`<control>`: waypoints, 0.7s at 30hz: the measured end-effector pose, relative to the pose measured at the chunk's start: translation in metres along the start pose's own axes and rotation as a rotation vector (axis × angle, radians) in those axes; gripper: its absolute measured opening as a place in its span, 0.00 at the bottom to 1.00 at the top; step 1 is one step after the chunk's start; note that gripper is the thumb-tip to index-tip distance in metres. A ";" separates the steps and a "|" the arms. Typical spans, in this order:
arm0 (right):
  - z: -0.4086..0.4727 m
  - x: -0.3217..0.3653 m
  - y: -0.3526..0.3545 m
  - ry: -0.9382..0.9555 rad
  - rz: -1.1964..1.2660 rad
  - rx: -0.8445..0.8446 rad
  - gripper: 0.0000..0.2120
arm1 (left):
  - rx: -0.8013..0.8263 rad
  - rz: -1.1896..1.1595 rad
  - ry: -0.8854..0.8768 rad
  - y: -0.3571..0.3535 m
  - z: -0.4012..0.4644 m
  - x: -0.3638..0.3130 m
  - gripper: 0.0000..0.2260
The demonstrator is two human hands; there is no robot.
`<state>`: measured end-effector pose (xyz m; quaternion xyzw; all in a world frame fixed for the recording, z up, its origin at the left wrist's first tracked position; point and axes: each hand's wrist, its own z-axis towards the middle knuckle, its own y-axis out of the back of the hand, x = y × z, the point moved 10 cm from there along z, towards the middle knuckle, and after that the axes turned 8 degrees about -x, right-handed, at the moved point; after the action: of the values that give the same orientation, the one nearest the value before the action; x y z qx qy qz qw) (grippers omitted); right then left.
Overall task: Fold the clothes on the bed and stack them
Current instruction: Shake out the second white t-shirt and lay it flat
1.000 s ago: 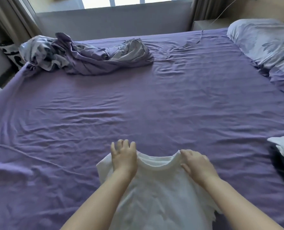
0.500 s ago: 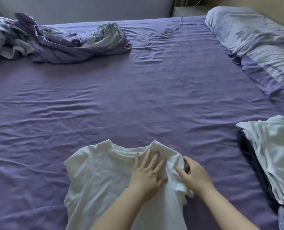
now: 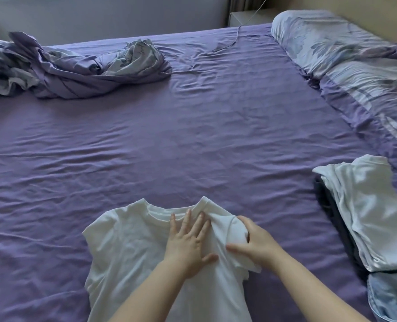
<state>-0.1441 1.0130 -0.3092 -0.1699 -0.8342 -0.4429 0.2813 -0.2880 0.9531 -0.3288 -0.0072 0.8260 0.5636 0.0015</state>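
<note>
A white shirt lies at lower centre on the bed. The left hand presses it flat, fingers straight; the right hand grips the sleeve, apparently folding it inward. A stack waits at right.

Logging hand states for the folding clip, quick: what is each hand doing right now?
Left hand: open, fingers flat, pressing the white T-shirt.
Right hand: closed, gripping the T-shirt's right sleeve.
</note>
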 end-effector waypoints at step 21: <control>-0.024 -0.059 0.017 -0.152 0.034 -0.331 0.42 | -0.003 -0.170 -0.127 0.008 0.005 -0.071 0.36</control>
<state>-0.0807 0.9999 -0.3239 -0.2608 -0.7657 -0.5553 0.1932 -0.2175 0.9616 -0.3229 -0.0416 0.8199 0.5618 0.1016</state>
